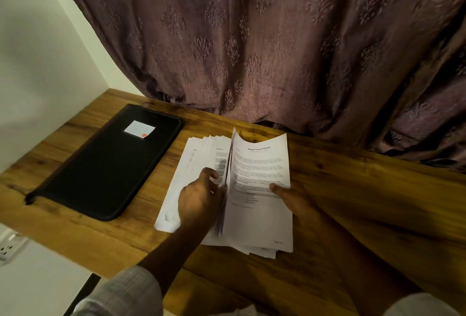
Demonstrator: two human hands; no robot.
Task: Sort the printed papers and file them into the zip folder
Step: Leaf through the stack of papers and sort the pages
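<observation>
Papers [252, 230] are lying centre, zip folder [106, 164] closed at nine o'clock; we are pinching upright sheets [229, 162] with our left hand [199, 199], right hand [295, 199] gripping the top page [262, 164], best separating singly.

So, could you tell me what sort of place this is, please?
Likely a home study corner: a wooden table against a patterned curtain, a wall socket, and a zip folder beside printed papers.
</observation>
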